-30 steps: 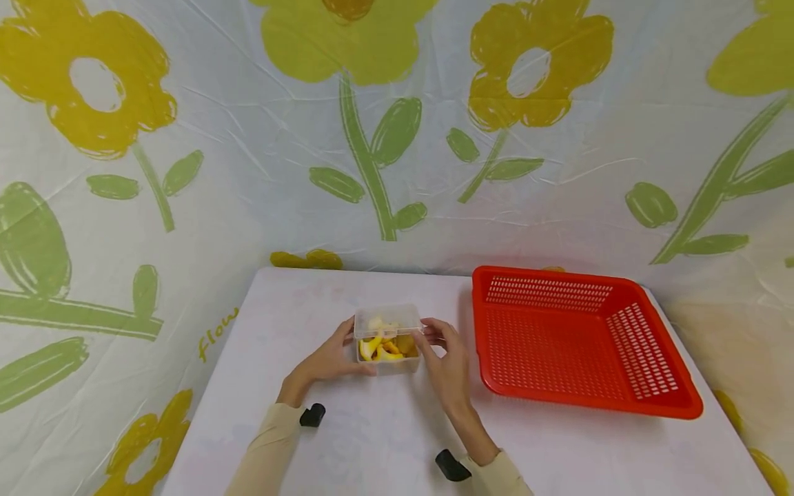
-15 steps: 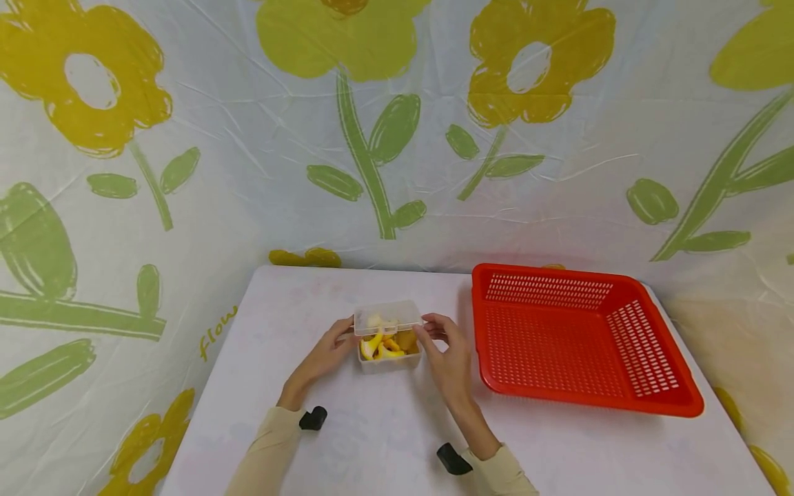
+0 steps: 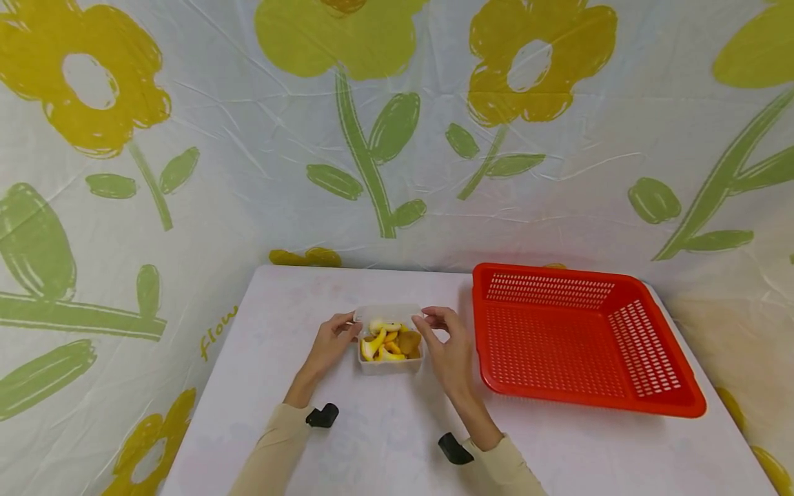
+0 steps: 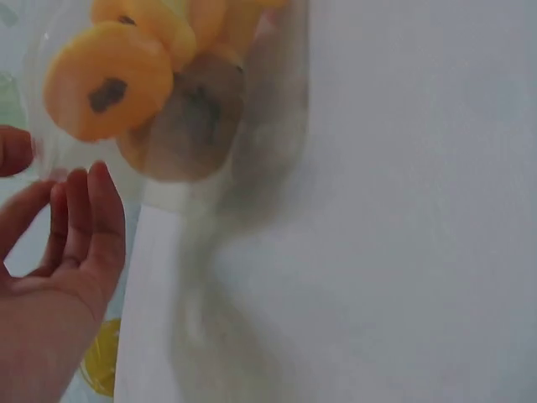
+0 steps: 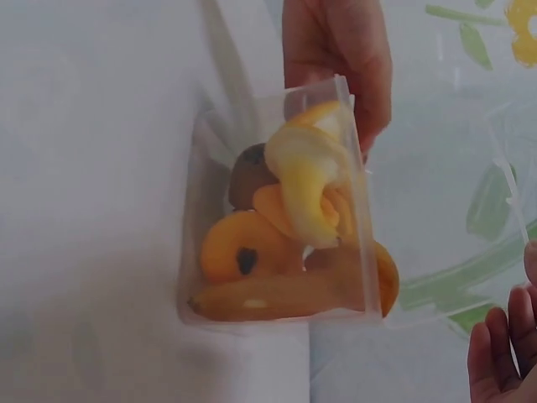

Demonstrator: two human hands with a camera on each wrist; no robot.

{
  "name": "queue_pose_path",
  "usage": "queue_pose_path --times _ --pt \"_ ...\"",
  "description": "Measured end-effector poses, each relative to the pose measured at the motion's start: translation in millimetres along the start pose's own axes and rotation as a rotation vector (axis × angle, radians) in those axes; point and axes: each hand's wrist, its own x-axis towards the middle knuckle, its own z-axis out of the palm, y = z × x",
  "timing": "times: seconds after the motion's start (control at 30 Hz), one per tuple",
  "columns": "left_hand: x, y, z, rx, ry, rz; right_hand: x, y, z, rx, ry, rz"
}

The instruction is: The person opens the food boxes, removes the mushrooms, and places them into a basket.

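A small clear plastic box [image 3: 391, 368] stands on the table in the head view. Yellow and orange fruit-like pieces [image 3: 389, 349] and a brown round one [image 3: 409, 342] fill it. Its clear hinged lid [image 3: 387, 312] is raised at the back. My left hand [image 3: 329, 346] pinches the lid's left edge, and my right hand [image 3: 448, 348] pinches the right edge between thumb and fingers. In the right wrist view the pieces [image 5: 310, 189] show through the box's wall, and my right hand [image 5: 508, 344] lies at the lower right. My left hand [image 4: 71, 243] appears at the left in its own wrist view.
A large red plastic basket [image 3: 561, 351] stands right of the box, close to my right hand. The white table [image 3: 366, 441] meets a flower-printed cloth [image 3: 248, 172] at its back and left side. Black wrist devices [image 3: 455, 449] are strapped at both cuffs.
The lid has swung upward and back, baring more of the pieces. My left thumb has left the box's lower front and moved up to the lid's edge; the right hand has risen slightly.
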Motion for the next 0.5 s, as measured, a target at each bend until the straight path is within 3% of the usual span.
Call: queue_pose_path --times 0.13,0.33,0.5 --pt "1.9 3.7 4.2 -0.032 0.048 -0.062 9.8 -0.9 1.2 0.001 0.003 0.008" --pt "3.8 11.9 7.0 -0.148 0.079 -0.134 27.3 -6.7 4.5 0.077 -0.042 0.096" --pt "2.4 19.4 7.5 -0.170 0.095 -0.178 42.5 -9.9 11.7 0.127 -0.057 0.157"
